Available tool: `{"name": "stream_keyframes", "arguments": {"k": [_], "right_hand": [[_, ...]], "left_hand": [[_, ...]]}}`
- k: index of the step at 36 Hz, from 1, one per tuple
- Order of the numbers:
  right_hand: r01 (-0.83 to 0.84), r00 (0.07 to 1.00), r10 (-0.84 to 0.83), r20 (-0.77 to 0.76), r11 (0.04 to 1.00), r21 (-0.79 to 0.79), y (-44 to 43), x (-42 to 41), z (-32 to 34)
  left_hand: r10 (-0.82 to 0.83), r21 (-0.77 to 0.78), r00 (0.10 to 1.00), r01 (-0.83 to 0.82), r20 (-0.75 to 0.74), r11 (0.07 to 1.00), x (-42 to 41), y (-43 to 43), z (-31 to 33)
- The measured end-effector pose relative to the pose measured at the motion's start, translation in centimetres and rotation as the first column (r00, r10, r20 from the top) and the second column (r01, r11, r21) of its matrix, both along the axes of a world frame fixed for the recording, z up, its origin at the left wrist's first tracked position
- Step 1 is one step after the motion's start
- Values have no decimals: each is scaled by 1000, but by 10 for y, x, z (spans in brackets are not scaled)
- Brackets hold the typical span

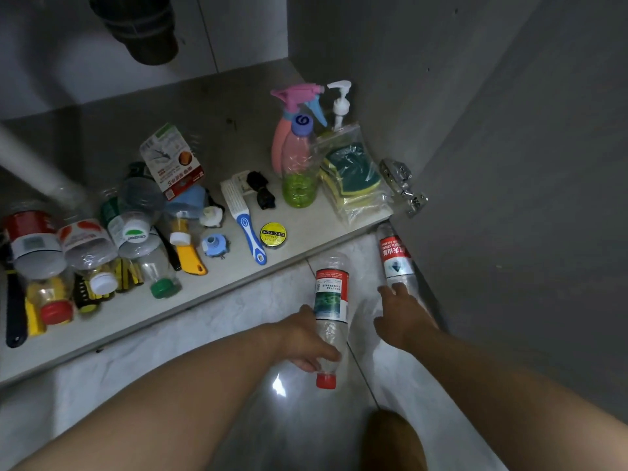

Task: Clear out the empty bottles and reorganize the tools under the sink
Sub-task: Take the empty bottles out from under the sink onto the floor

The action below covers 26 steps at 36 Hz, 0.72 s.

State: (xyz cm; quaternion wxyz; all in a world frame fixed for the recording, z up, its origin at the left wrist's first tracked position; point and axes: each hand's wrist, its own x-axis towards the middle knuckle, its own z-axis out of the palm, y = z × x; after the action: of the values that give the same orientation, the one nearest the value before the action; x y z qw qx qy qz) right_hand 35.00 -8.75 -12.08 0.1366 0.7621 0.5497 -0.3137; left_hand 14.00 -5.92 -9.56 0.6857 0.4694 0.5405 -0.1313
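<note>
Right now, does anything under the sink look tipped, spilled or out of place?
Yes: at the left end of the shelf, plastic bottles lie toppled in a heap over yellow-and-black tools. A blue-handled brush and a tape roll lie loose beside them. No spill shows.

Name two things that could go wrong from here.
The right hand only touches the clear red-labelled plastic bottle lying by the cabinet wall; it may roll away on the glossy tiled floor.
The left hand grips the clear red-capped plastic bottle near its neck; swung, it might knock the round yellow tape roll off the shelf.
</note>
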Motion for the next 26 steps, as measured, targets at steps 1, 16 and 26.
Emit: {"name": "stream_keyframes", "arguments": {"k": [1,16,26], "right_hand": [[-4,1000,5,11,1000,-10,1,2,-1],[537,529,-510,-678,820,-198,11,-37,0],[53,992,-74,103,980,190,18,9,-18]], "left_hand": [[6,8,1000,-6,-5,1000,2,1,0],[104,203,974,-145,201,968,32,1,-11],[-194,411,981,185,-19,893,-3,24,-14]]}}
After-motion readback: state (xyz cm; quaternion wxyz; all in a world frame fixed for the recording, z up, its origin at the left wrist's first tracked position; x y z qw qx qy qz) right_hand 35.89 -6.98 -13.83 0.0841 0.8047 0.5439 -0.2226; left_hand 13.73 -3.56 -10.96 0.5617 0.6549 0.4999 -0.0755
